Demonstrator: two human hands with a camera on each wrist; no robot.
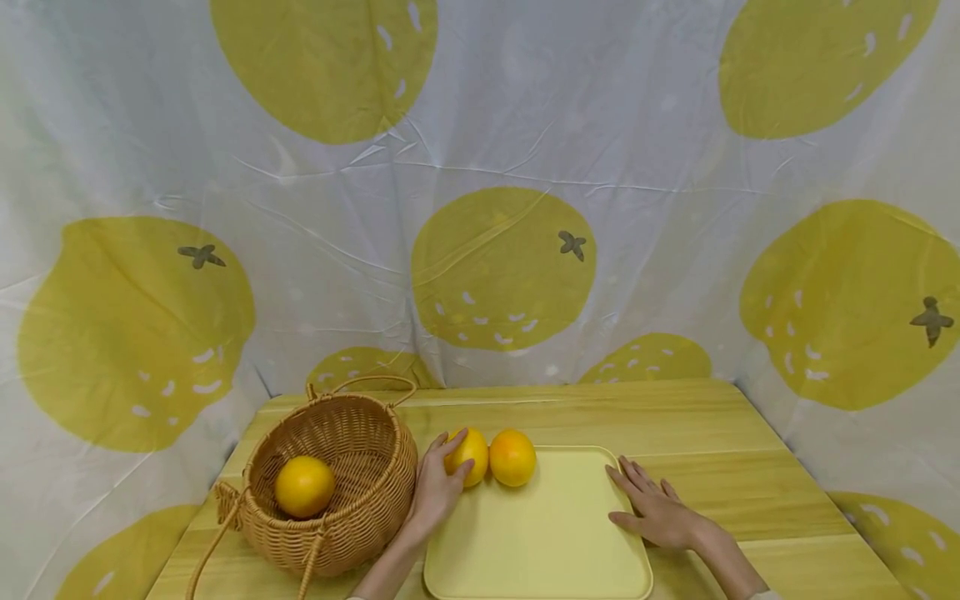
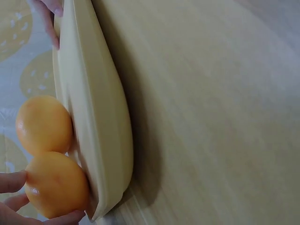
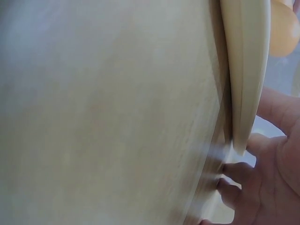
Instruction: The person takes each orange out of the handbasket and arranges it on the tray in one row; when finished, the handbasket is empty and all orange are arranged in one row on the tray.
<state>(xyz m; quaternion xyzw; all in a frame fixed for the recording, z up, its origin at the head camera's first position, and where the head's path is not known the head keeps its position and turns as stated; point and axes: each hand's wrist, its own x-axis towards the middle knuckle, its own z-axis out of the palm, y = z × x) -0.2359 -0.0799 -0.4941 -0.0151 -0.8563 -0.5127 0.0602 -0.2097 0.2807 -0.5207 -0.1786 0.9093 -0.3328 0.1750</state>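
My left hand (image 1: pixel 437 487) holds an orange (image 1: pixel 472 458) between thumb and fingers at the far left corner of a pale yellow tray (image 1: pixel 540 533). A second orange (image 1: pixel 512 457) sits right beside it on the tray's far side. In the left wrist view, fingertips (image 2: pixel 14 182) touch the lower orange (image 2: pixel 57 185). At the tray's right rim, my right hand (image 1: pixel 660 512) lies with its fingers spread, thumb over the edge. The right wrist view shows that hand (image 3: pixel 269 164) against the tray's side (image 3: pixel 248 70), holding no fruit.
A round wicker basket (image 1: pixel 360 529) stands left of the tray, close to my left forearm, with one orange (image 1: pixel 304 487) inside. Its handles loop out at the back and front. Behind the wooden table (image 1: pixel 675 417) hangs a lemon-print cloth (image 1: pixel 660 275).
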